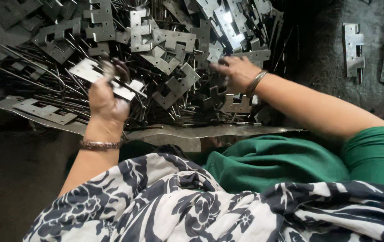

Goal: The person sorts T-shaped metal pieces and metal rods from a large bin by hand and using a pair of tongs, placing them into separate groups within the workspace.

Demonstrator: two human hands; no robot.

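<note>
Left hand (107, 96) closed round a flat notched metal plate (94, 74), lifted w/ the plate tilted, jutting to 10 o'clock from the fist; bangle (100, 144) on that wrist. Right hand (234, 71) palm down, fingers spread & curled into the heap of metal plates (165, 45) at 12 o'clock, touching pieces; can't tell if it grips any. Thin metal rods (39, 92) mixed thru the heap, on a metal sheet (210, 132). Two loose plates (371, 51) lie well apart at 2 o'clock. Green cloth (268, 163) and floral fabric (192, 210) at 6 o'clock.
</note>
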